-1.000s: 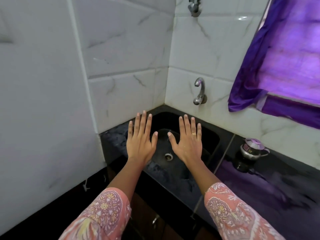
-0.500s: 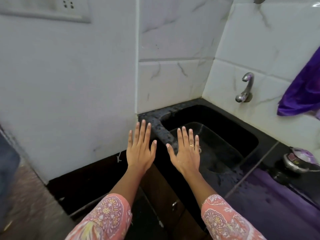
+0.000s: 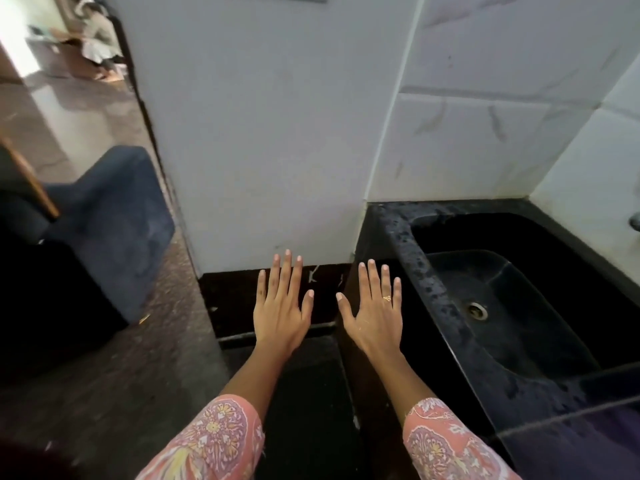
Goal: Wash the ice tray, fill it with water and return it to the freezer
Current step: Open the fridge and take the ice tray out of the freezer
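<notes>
My left hand and my right hand are held out flat in front of me, palms down, fingers spread, holding nothing. A ring sits on one finger of the right hand. Both hover left of the black sink, which is set in a black speckled counter and has a metal drain. The sink basin holds nothing. No ice tray or freezer is in view.
A white wall stands straight ahead, with marbled white tiles behind the sink. At left a doorway shows a brown floor and a dark blue upholstered seat. A bit of the tap shows at the right edge.
The view has swung left: the sink and tap slid to the right edge, and the doorway and blue seat came into view. My hands stay open and flat, now off the sink.
</notes>
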`<state>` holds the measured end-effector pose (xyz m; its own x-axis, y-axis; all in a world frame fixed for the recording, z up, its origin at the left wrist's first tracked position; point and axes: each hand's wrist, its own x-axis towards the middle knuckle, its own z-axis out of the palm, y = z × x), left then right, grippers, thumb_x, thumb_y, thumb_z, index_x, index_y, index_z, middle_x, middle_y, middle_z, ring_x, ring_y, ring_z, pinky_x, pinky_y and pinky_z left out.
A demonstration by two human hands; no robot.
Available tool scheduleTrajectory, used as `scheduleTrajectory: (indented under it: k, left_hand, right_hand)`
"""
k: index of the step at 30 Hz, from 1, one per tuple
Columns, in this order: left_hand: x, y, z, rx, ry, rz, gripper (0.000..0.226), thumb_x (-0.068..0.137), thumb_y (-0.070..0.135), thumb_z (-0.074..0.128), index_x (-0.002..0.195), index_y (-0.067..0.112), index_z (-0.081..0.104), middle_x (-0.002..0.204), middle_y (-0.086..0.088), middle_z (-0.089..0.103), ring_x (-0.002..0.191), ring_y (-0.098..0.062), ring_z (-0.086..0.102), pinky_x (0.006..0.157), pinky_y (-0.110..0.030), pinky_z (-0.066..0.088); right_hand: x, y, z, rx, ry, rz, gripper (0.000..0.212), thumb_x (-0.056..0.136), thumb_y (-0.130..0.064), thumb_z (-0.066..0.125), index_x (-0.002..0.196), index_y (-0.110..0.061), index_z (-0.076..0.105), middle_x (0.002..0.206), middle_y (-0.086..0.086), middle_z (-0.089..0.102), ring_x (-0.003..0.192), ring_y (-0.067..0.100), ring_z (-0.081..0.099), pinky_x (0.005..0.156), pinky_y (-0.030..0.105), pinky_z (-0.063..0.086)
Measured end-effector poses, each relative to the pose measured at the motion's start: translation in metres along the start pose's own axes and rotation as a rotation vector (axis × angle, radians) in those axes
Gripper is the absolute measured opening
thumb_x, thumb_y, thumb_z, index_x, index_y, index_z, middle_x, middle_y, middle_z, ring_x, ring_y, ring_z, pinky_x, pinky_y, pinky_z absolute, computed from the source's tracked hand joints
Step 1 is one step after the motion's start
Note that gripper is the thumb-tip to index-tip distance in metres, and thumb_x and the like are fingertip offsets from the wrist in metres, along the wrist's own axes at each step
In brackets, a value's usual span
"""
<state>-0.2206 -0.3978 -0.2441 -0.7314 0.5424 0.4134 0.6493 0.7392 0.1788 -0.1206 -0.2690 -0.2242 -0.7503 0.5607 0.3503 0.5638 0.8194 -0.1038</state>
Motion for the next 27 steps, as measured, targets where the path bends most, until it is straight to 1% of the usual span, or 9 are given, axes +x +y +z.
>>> scheduleTrajectory:
  k: [2, 5, 7, 9, 11, 14, 20, 24, 27]
  left_hand:
    - [-0.014, -0.008, -0.004, 0.017, 0.000, -0.049, 0.061, 0.096, 0.045, 0.016, 0.149, 0.015, 0.015, 0.156, -0.009, 0.018, 0.143, -0.020, 0.005, 0.115, -0.037, -0.003]
    - [-0.040, -0.018, -0.010, 0.029, 0.018, -0.139, 0.061, 0.094, 0.043, 0.022, 0.148, 0.015, 0.013, 0.156, -0.008, 0.015, 0.144, -0.020, 0.003, 0.116, -0.037, -0.005]
    - [-0.059, -0.024, -0.015, 0.040, 0.025, -0.200, 0.061, 0.095, 0.043, 0.023, 0.148, 0.016, 0.012, 0.156, -0.007, 0.012, 0.144, -0.020, 0.001, 0.116, -0.037, -0.006]
    - [-0.078, -0.032, -0.022, 0.049, 0.031, -0.260, 0.061, 0.095, 0.043, 0.023, 0.148, 0.016, 0.012, 0.156, -0.008, 0.012, 0.143, -0.019, 0.000, 0.116, -0.036, -0.006]
    - [-0.096, -0.042, -0.028, 0.065, 0.035, -0.316, 0.061, 0.094, 0.042, 0.023, 0.148, 0.016, 0.013, 0.156, -0.008, 0.013, 0.143, -0.018, 0.000, 0.115, -0.037, -0.005]
    - [-0.121, -0.056, -0.036, 0.097, 0.032, -0.398, 0.061, 0.095, 0.043, 0.022, 0.149, 0.017, 0.011, 0.157, -0.007, 0.010, 0.144, -0.018, -0.001, 0.116, -0.037, -0.005]
    - [-0.173, -0.088, -0.056, 0.126, 0.054, -0.567, 0.062, 0.093, 0.042, 0.025, 0.148, 0.016, 0.014, 0.157, -0.007, 0.014, 0.144, -0.017, -0.002, 0.115, -0.037, -0.005]
    - [-0.209, -0.113, -0.070, 0.144, 0.076, -0.687, 0.062, 0.093, 0.042, 0.026, 0.148, 0.014, 0.017, 0.156, -0.006, 0.015, 0.144, -0.011, -0.011, 0.115, -0.035, -0.006]
    - [-0.238, -0.133, -0.084, 0.178, 0.083, -0.744, 0.062, 0.093, 0.042, 0.027, 0.147, 0.013, 0.021, 0.155, -0.007, 0.018, 0.143, -0.010, -0.013, 0.115, -0.036, -0.004]
  right_hand:
    - [-0.007, -0.010, 0.005, 0.031, -0.024, -0.052, 0.074, 0.088, -0.059, 0.017, 0.146, -0.013, 0.020, 0.154, 0.007, 0.020, 0.143, 0.023, 0.005, 0.113, 0.036, -0.014]
    - [-0.019, -0.024, 0.013, 0.055, -0.071, -0.126, 0.072, 0.089, -0.058, 0.020, 0.146, -0.014, 0.021, 0.154, 0.007, 0.021, 0.142, 0.023, 0.005, 0.113, 0.036, -0.013]
    - [-0.028, -0.035, 0.016, 0.074, -0.087, -0.186, 0.072, 0.089, -0.058, 0.020, 0.146, -0.014, 0.020, 0.154, 0.006, 0.020, 0.142, 0.022, 0.004, 0.112, 0.034, -0.015]
    - [-0.038, -0.047, 0.018, 0.101, -0.111, -0.249, 0.073, 0.088, -0.059, 0.016, 0.147, -0.015, 0.015, 0.156, 0.005, 0.014, 0.143, 0.021, -0.002, 0.111, 0.033, -0.019]
    - [-0.048, -0.060, 0.019, 0.137, -0.131, -0.304, 0.073, 0.088, -0.058, 0.014, 0.147, -0.016, 0.012, 0.156, 0.005, 0.011, 0.143, 0.020, -0.004, 0.112, 0.033, -0.018]
    - [-0.063, -0.080, 0.021, 0.182, -0.152, -0.385, 0.073, 0.088, -0.058, 0.014, 0.147, -0.015, 0.014, 0.156, 0.005, 0.012, 0.143, 0.021, -0.002, 0.112, 0.035, -0.015]
    - [-0.093, -0.129, 0.020, 0.247, -0.218, -0.554, 0.075, 0.085, -0.060, 0.008, 0.147, -0.018, 0.004, 0.157, 0.002, 0.002, 0.141, 0.018, -0.014, 0.111, 0.034, -0.021]
    - [-0.118, -0.166, 0.019, 0.277, -0.229, -0.640, 0.075, 0.088, -0.060, 0.015, 0.148, -0.015, 0.014, 0.156, 0.004, 0.009, 0.142, 0.019, -0.006, 0.112, 0.034, -0.018]
    - [-0.141, -0.196, 0.019, 0.277, -0.236, -0.693, 0.073, 0.089, -0.058, 0.019, 0.147, -0.014, 0.014, 0.156, 0.004, 0.012, 0.143, 0.020, -0.001, 0.113, 0.035, -0.015]
